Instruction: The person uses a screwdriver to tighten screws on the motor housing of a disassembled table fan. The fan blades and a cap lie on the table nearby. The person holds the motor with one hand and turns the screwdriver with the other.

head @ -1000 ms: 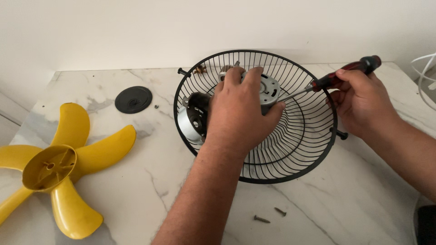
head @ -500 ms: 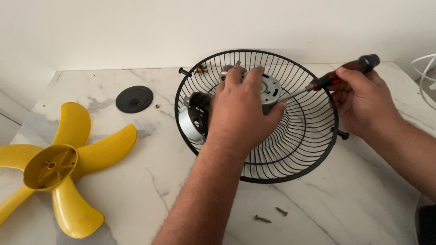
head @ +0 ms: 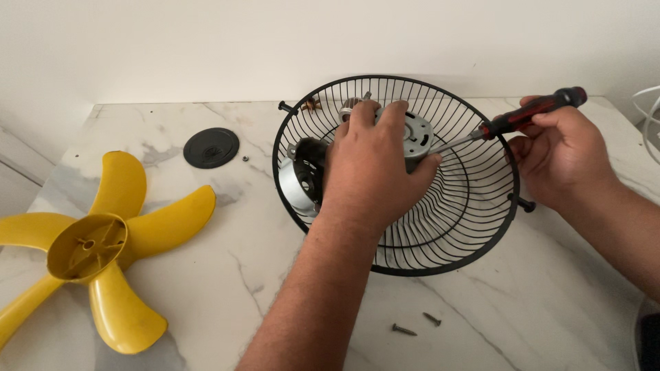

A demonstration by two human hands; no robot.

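On a white marble tabletop (head: 206, 288), the left hand (head: 375, 165) clasps the grey fan motor (head: 412, 137) seated inside a black wire fan guard (head: 467, 227), while the right hand (head: 560, 158) grips a red-and-black screwdriver (head: 529, 117) whose tip meets the motor. A yellow fan blade (head: 96, 247) and a black round cap (head: 211, 147) lie to the left; two loose screws (head: 416, 324) rest near the front edge.

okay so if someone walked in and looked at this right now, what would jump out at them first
Probably the bright yellow fan blade, lying on its own at the left of the marble table. Next, the black wire fan guard in the middle, where the left hand presses on the grey motor while the right hand aims a red-and-black screwdriver at it. Two loose screws lie in front.
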